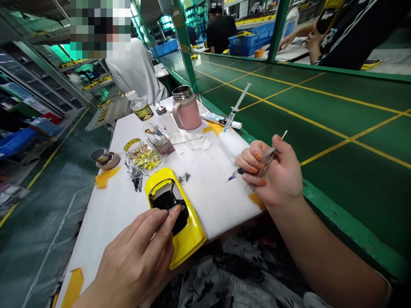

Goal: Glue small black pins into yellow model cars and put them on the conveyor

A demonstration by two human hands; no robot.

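A yellow toy car body (184,229) with a black cabin part lies on the white foam pad (212,192) near the front edge. My left hand (138,256) rests over the car, thumb and forefinger pinched on the black part. My right hand (272,173) hovers to the right of the pad, fingers closed round a small syringe (239,173) with a purple tip pointing left, and thin tweezers alongside it.
At the back of the pad stand a pink mug (188,109), a water bottle (139,107), a second syringe (237,107) and a white tube (221,120). Bags of small parts (146,156), tape rolls (104,158) and loose screws lie left. A green conveyor (321,128) runs right; other people work beyond.
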